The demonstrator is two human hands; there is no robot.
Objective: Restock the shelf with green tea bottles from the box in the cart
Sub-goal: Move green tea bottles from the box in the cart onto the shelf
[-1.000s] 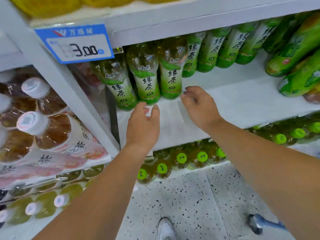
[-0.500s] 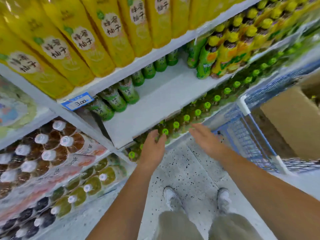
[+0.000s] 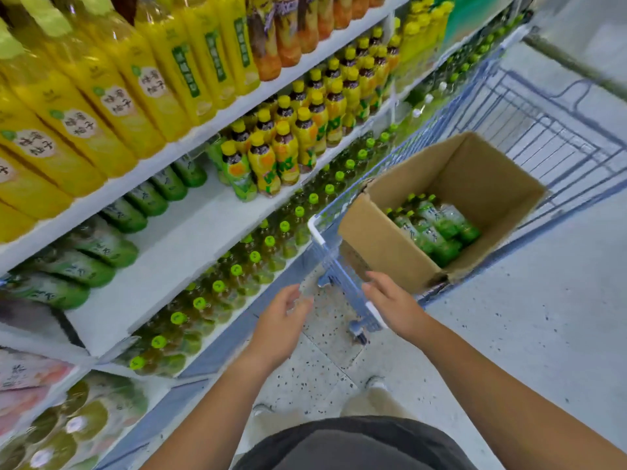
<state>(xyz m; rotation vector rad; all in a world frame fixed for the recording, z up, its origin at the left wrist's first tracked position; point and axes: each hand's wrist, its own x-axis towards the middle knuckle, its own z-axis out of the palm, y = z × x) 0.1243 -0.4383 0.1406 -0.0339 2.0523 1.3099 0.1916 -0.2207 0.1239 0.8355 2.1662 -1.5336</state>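
Left hand (image 3: 280, 322): empty, fingers loosely spread and slightly curled, held over the speckled floor (image 3: 319, 364) near the shelving's lower edge; touches nothing.

Right hand (image 3: 395, 305): empty, fingers open and relaxed, at the near end of the cart (image 3: 342, 283), just short of the box; whether it touches the cart's wire frame cannot be told.

Box (image 3: 383, 242): brown cardboard, flaps open, tilted, standing in the blue wire cart at centre right.

Green tea bottles in box (image 3: 436, 228): a cluster with green labels and green caps, lying in the bottom far corner of the box; the rest of its inside shows bare cardboard.

Shelf (image 3: 176, 256): white, middle tier at left. A single row of green tea bottles on shelf (image 3: 98, 245) lines its back, running from near left to far; the front part of the board is bare white.

Yellow-capped bottles (image 3: 271, 154): grouped on the same tier, further along.

Tall yellow bottles (image 3: 101, 96): tier above.

Green-capped bottles (image 3: 217, 293): tier below, packed in rows.

Person: dark shorts and pale shoes visible at bottom edge.
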